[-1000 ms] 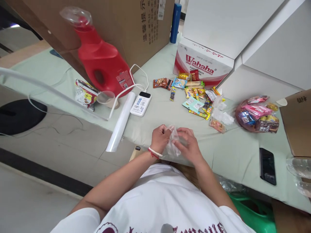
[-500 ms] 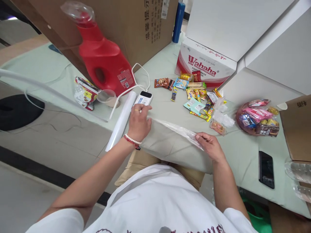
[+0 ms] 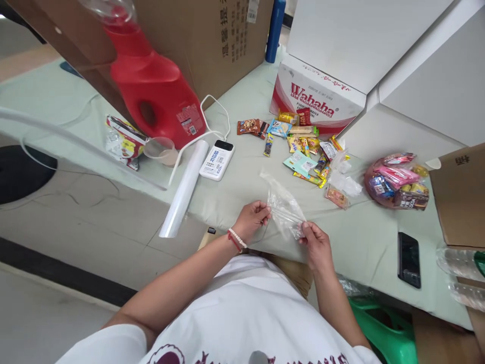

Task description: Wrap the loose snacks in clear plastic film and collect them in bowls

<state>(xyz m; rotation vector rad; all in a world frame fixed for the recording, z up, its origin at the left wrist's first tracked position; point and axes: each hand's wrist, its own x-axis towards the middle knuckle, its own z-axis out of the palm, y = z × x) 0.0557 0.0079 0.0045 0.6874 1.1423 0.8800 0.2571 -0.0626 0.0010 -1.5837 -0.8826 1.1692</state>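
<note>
1. The person's left hand [image 3: 250,220] is closing thumb and fingers in a narrow pinch on the near left edge of a clear plastic bag [image 3: 284,202].
2. The right hand [image 3: 319,246] is pinching the same bag at its near right corner, thumb on top.
3. The bag is spreading between both hands over the near edge of the pale green tablecloth [image 3: 364,232]; I am not managing to tell whether it is touching the cloth.
4. Beyond it, wrapped snacks [image 3: 301,163] are lying in a loose heap before the Wahaha box [image 3: 318,96].
5. Off the left hand's side, a white power bank [image 3: 217,161] is lying just beside a glossy white roll [image 3: 184,189].
6. To the right, a filled bowl [image 3: 370,191] is standing beyond a black phone [image 3: 409,260].
</note>
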